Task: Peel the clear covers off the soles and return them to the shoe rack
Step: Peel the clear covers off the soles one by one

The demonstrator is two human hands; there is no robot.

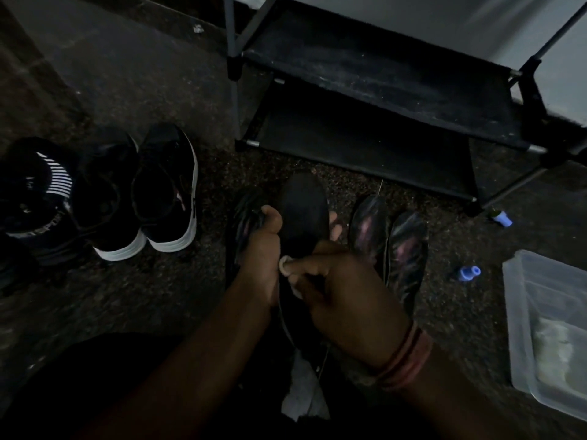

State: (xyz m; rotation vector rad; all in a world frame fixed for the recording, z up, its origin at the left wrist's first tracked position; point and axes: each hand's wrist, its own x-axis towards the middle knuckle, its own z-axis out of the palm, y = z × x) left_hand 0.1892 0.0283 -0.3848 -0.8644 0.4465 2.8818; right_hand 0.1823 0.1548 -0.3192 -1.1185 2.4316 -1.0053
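Observation:
A black sole (304, 214) is held up in the middle of the dim view. My left hand (260, 249) grips its left edge, thumb on top. My right hand (336, 290) has its fingers curled at the sole's near part, pinching at its surface; whether a clear cover is between the fingers cannot be told. Two shiny wrapped soles (370, 227) (408, 255) lie on the floor to the right. Another shiny sole (244, 223) lies behind my left hand. The black shoe rack (381, 90) stands beyond, its two shelves bare.
Black sneakers with white soles (143, 198) and a striped dark shoe (38, 198) stand on the floor at left. A clear plastic tub (546, 312) sits at right, with two small blue caps (469, 273) (502, 217) near it. A white scrap (301, 395) lies below my wrists.

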